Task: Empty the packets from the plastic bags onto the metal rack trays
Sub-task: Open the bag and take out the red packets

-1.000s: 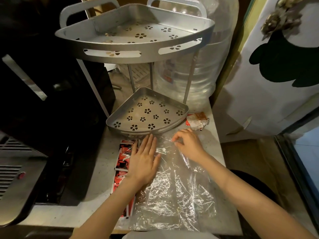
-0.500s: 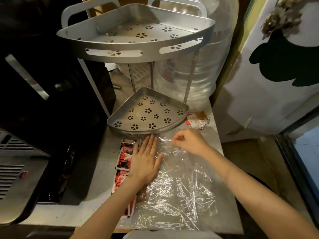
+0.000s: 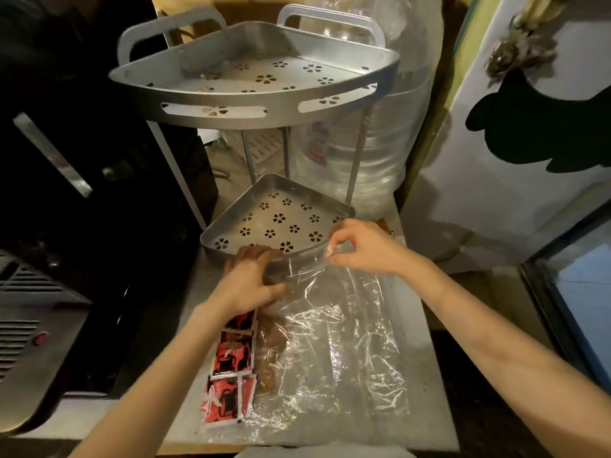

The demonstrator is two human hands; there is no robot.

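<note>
A clear plastic bag (image 3: 334,338) lies flat on the grey counter in front of the two-tier metal rack. My right hand (image 3: 360,249) pinches the bag's far right corner and lifts it a little. My left hand (image 3: 251,282) has its fingers curled over the bag's far left edge, right at the front rim of the lower tray (image 3: 215,231). Brown packets (image 3: 271,338) show through the plastic on the bag's left side. Red and black packets (image 3: 231,375) lie in a row beside them. The lower tray and the upper tray (image 3: 231,109) hold nothing.
A large clear water bottle (image 3: 367,150) stands behind the rack on the right. A black appliance (image 3: 82,180) fills the left side. A white door panel (image 3: 515,200) stands to the right. The counter's front edge (image 3: 297,444) is near my body.
My left hand went from lying flat on the bag to curling at its far edge. My right hand moved further away and right, lifting the bag's corner. The camera moved closer.
</note>
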